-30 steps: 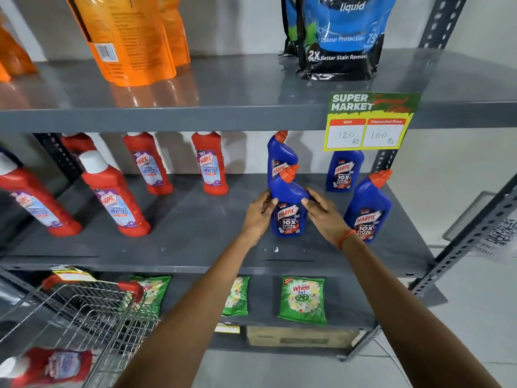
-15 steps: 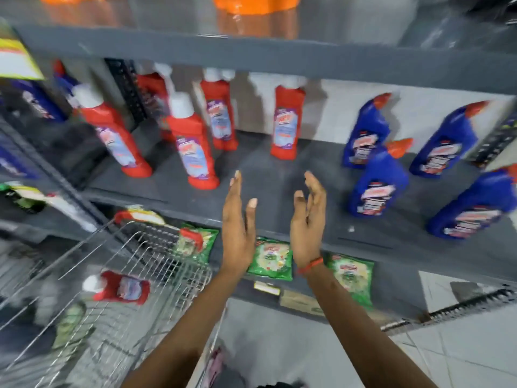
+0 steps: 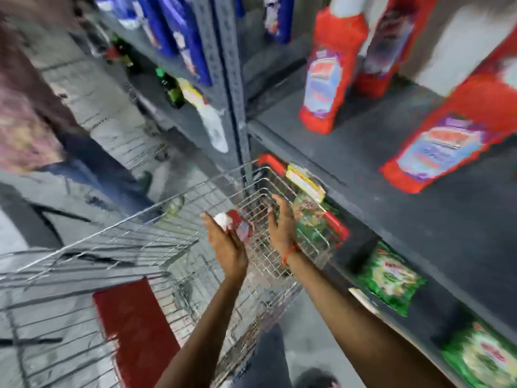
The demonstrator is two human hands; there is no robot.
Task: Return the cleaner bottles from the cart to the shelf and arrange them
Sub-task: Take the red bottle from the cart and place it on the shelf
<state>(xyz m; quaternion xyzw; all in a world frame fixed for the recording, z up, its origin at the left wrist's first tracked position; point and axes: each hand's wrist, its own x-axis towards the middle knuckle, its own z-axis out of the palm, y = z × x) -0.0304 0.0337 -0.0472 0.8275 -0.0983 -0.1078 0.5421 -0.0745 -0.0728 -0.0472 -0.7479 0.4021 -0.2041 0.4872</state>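
A red cleaner bottle [image 3: 241,224] with a white cap lies inside the wire cart [image 3: 173,228], at its far end. My left hand [image 3: 225,245] is over the cart with its fingers apart, just in front of the bottle's cap; I cannot tell if it touches. My right hand [image 3: 282,225] is open beside the bottle on the right, holding nothing. Red cleaner bottles [image 3: 327,77] stand on the grey shelf [image 3: 363,152] at the upper right, one large one [image 3: 453,138] nearest me. The picture is heavily blurred.
A grey upright post [image 3: 235,88] splits the shelving; blue packs [image 3: 181,37] fill the left bay. Green packets [image 3: 389,278] lie on the lower shelf. The cart's red handle [image 3: 272,163] and a red flap [image 3: 137,329] show. Another person [image 3: 33,116] stands at the left.
My view swung left and down from the shelf to the cart. Both hands left the blue bottle on the shelf and dropped into the cart around the red bottle.
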